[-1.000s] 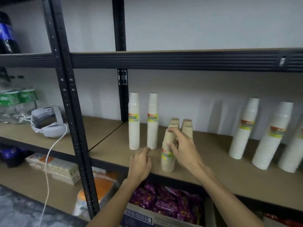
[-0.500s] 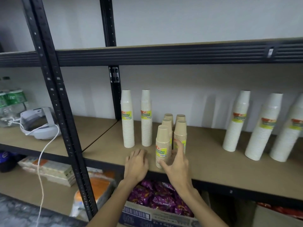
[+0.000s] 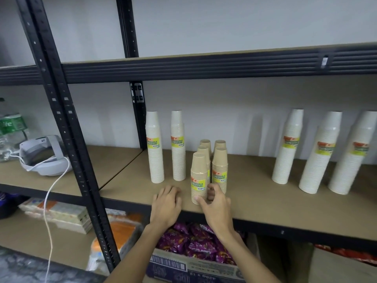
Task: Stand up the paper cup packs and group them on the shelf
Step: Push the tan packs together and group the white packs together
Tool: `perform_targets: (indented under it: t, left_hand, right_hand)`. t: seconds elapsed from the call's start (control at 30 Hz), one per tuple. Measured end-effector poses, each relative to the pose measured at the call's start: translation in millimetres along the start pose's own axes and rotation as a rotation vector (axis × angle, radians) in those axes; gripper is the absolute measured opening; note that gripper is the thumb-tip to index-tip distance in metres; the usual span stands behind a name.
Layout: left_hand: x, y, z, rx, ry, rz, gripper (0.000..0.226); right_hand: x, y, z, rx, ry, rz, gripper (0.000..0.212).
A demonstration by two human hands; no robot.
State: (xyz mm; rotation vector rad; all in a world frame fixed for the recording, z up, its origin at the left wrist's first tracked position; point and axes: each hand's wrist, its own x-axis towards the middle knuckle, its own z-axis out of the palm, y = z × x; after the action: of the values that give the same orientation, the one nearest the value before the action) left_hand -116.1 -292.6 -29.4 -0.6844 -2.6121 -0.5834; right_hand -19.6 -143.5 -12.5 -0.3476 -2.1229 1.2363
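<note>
All the cup packs in view stood upright on the shelf [image 3: 265, 203]. 5 short tan packs [image 3: 220, 170] were bunched mid-shelf, with 2 tall white packs [image 3: 156, 160] just beside them and 3 right-side packs [image 3: 318, 160] well apart. The right hand [image 3: 216, 207] pinched the base of the front tan pack [image 3: 199, 176]. The left hand [image 3: 166, 203] rested loosely on the shelf, holding nothing. Judging by this, only closing up the groups remained.
</note>
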Motion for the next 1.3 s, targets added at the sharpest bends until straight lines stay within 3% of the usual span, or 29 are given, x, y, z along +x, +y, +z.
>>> perform_targets:
  t: [0.33, 0.5, 0.6, 0.77, 0.97, 1.2, 1.3]
  left_hand:
    - [-17.3, -4.7, -3.0, -0.115, -0.011, 0.076, 0.030]
    - [-49.0, 9.4, -9.9, -0.122, 0.063, 0.241, 0.034]
    - [-63.6, 33.5, -9.1, -0.130, 0.060, 0.381, 0.032]
    - [-61.0, 112.2, 2.9, -0.171, 0.026, 0.539, 0.035]
    - [-31.3, 227.3, 32.2, -0.260, -0.068, 0.459, 0.046]
    - [-12.8, 349.9, 74.6, -0.340, -0.339, 0.474, 0.046]
    - [-12.7, 388.8, 92.1, -0.390, -0.423, 0.462, 0.030]
  right_hand:
    - [-0.8, 0.0, -0.6, 0.009, 0.005, 0.009, 0.043]
    - [-1.1, -1.4, -16.8, 0.030, -0.106, 0.023, 0.064]
    - [-2.8, 4.5, -45.2, 0.022, -0.138, 0.034, 0.064]
    - [-1.6, 31.5, -114.1, -0.058, -0.086, 0.042, 0.044]
    - [-3.7, 66.2, -216.9, -0.089, 0.003, 0.131, 0.034]
    - [-10.4, 107.3, -314.2, -0.190, 0.143, 0.213, 0.027]
    - [-12.6, 118.7, -345.2, -0.231, 0.172, 0.241, 0.027]
